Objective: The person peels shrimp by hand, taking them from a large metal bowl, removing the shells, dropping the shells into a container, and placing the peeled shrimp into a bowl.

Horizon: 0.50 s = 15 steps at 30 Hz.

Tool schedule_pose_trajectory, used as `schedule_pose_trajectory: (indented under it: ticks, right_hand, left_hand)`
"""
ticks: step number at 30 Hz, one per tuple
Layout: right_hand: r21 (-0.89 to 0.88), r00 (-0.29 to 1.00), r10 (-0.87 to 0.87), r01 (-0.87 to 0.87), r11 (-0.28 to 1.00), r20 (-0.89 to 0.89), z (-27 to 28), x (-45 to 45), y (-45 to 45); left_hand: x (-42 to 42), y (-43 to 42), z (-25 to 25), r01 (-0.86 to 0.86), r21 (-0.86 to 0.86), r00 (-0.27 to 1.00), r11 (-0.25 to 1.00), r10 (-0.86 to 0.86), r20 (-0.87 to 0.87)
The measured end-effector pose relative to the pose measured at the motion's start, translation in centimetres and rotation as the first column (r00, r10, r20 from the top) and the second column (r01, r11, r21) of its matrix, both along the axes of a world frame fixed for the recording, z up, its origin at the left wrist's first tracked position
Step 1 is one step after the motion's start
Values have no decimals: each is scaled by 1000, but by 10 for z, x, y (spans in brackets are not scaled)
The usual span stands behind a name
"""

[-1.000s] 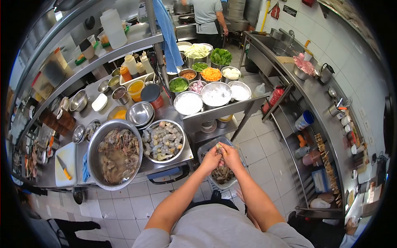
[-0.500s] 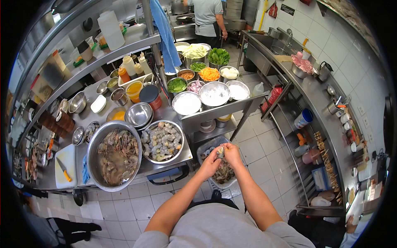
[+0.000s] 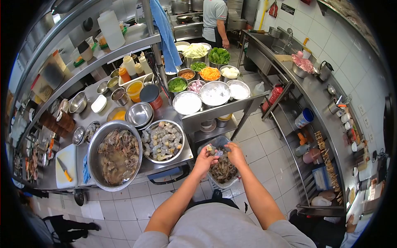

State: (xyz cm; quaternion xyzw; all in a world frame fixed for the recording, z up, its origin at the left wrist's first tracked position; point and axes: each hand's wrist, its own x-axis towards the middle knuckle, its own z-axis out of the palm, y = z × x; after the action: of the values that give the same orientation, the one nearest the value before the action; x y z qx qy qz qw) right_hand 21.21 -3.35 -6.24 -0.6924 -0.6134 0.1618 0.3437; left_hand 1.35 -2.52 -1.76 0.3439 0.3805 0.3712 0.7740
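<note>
My left hand (image 3: 203, 162) is closed with a greyish shrimp (image 3: 210, 149) between its fingertips, above the left side of a clear plastic bin (image 3: 223, 186). Brown shrimp shells and heads (image 3: 223, 168) fill much of the bin. My right hand (image 3: 236, 156) is apart from the left one, at the bin's right rim, its fingers curled together; whatever they pinch is too small to make out. On the counter to the left, a steel bowl of peeled grey shrimp (image 3: 162, 141) stands beside a larger basin (image 3: 94, 165) of unpeeled shrimp in cloudy water.
A knife (image 3: 64, 170) lies on a white cutting board (image 3: 71, 153) at far left. Containers of chopped vegetables, such as shredded carrot (image 3: 209, 74), line the station ahead. Another person (image 3: 215, 22) stands by the stove. A steel counter (image 3: 304, 84) runs along the right.
My hands have parted: the left moved left with the shrimp, the right slightly right and down. The person at the back has shifted right.
</note>
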Motion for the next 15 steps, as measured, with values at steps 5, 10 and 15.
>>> schedule_pose_trajectory:
  ticks: [5,10,15]
  right_hand:
    - [14,962,169,-170,985,-217,54,-47,-10]
    - [62,991,119,-115,991,-58,59,-56,-10]
    - [54,991,86,-81,995,-102,48,-51,-9]
  left_hand:
    - [11,1,-18,23,79,999,997,-26,25]
    - [22,-6,-45,22,367,931,930,115,-345]
    - [17,-11,-32,56,337,916,940,86,-392]
